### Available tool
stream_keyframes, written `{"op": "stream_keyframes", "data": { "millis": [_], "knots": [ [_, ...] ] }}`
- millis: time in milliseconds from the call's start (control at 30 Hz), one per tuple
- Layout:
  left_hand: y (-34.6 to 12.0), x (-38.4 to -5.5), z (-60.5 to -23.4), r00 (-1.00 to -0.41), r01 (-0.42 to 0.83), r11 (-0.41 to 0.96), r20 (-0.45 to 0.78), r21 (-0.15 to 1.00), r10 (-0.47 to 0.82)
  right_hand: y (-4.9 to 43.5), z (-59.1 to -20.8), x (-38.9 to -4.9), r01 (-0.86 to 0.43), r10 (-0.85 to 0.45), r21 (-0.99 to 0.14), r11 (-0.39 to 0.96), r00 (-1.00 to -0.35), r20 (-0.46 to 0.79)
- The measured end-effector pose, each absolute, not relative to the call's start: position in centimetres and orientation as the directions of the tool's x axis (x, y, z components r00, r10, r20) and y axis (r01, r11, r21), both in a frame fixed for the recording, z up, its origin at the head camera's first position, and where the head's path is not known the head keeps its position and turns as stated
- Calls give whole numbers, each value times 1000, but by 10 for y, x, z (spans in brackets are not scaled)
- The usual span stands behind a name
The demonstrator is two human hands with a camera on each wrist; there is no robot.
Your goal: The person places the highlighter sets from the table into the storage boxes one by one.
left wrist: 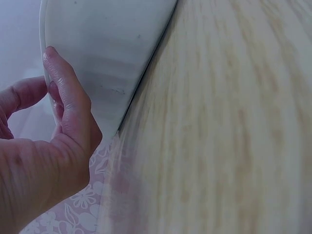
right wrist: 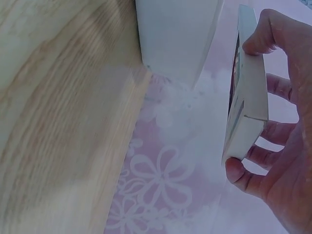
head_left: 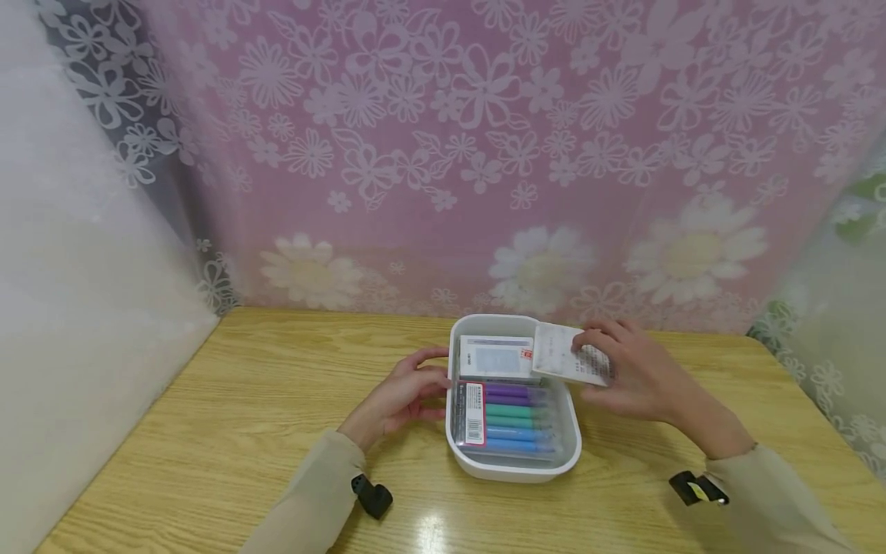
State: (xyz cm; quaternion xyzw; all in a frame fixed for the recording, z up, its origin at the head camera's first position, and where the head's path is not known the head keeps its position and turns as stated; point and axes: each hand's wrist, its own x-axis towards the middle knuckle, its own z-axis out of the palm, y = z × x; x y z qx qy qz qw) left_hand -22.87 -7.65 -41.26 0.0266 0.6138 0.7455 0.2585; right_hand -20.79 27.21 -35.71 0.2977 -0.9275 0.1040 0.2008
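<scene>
A white plastic bin (head_left: 512, 471) stands on the table, holding a white box (head_left: 495, 357) at the back and a clear pack of purple, green and blue pens (head_left: 515, 419) in front. My left hand (head_left: 408, 392) rests against the bin's left side, fingertips at the rim; the left wrist view shows its fingers (left wrist: 68, 87) along the outer wall. My right hand (head_left: 633, 377) grips a flat white box (head_left: 564, 352) with printed text. That box is tilted and overlaps the bin's back right rim in the head view. Thumb and fingers (right wrist: 236, 170) hold its edges in the right wrist view.
A wooden table (head_left: 291, 415) lies under the bin, with bare wood on both sides. Behind it hangs a pink flowered curtain (head_left: 415, 192), and a pale sheet (head_left: 90, 269) rises on the left. Each sleeve wears a black wrist device (head_left: 372, 496).
</scene>
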Motion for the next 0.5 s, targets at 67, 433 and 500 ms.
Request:
{"op": "stream_keyframes", "data": {
  "millis": [67,433,500],
  "knots": [
    [-77,-229,-413,-865,-352,-113,-277,929,419,269,-356,-209,-594,-515,-75,801,-746,422],
    [-78,-230,-414,-864,-349,-114,-272,930,423,253,-350,-218,-585,-527,-79,807,-773,353],
    [-78,-230,-414,-863,-351,-111,-275,930,424,250,-350,-220,-591,-534,-76,803,-771,347]
  ]
}}
